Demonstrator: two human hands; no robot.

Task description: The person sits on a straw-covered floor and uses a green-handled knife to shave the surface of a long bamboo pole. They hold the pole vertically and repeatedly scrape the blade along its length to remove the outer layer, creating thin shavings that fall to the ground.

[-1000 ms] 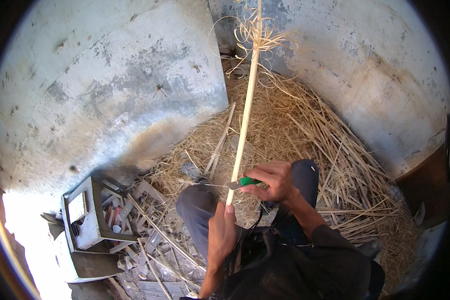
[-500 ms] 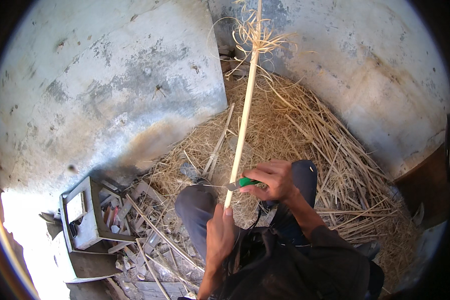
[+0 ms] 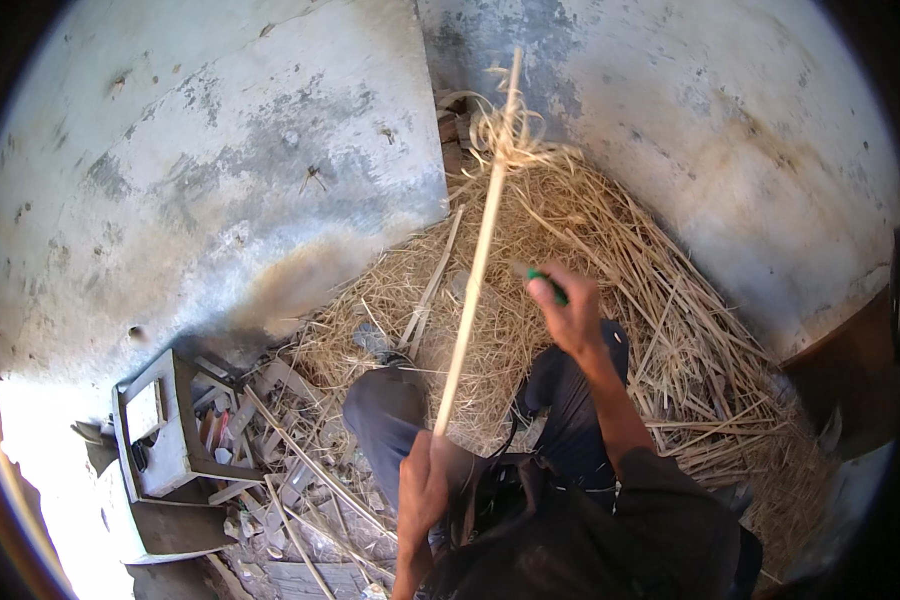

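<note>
My left hand (image 3: 424,482) is closed around the near end of a long pale strip of split bamboo or wood (image 3: 470,300). The strip points away from me, tilted slightly right, with a cluster of thin curled shavings (image 3: 510,140) still hanging on it close to its far end. To the right of the strip and apart from it, my right hand (image 3: 572,312) grips a knife by its green handle (image 3: 550,286). Its short blade is blurred and points left toward the strip.
Straw-like shavings (image 3: 550,220) heap up in the corner between two stained walls (image 3: 270,150). A pile of loose sticks (image 3: 690,370) lies at the right. On the left, a broken boxy frame (image 3: 178,430) stands beside rubble and several long strips (image 3: 315,475).
The knife has left the strip; my right hand has moved it up and away to the right. My left hand has drawn the strip down toward me and slightly left.
</note>
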